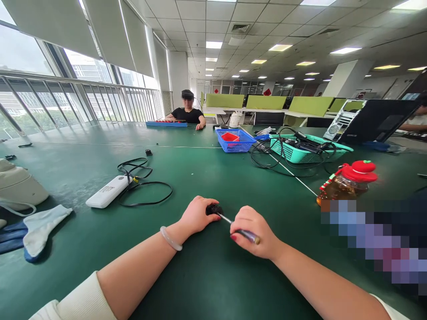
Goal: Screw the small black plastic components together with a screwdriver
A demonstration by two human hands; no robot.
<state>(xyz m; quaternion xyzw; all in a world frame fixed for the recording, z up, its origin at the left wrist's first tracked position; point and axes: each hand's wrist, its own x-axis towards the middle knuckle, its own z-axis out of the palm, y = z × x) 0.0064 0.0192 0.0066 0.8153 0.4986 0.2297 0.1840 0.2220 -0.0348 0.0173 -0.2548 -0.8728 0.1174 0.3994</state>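
My left hand (199, 214) is closed around a small black part (213, 209) on the green table, thumb and fingers pressing its sides. What kind of part it is, I cannot make out. A screwdriver (248, 234) with a translucent purplish handle lies in the grip of my right hand (252, 231). Its metal shaft slants up and to the left, and the tip meets the black part; the exact contact point is too small to see. A pale bracelet (171, 238) circles my left wrist.
On the left are a white power bank (108, 192) with a black cable (145, 204) and gloves (43, 229). Farther off stand a blue basket (235, 146) and a teal basket (293, 153) of cables. A red-lidded jar (348, 182) stands right. A person (189, 111) sits across.
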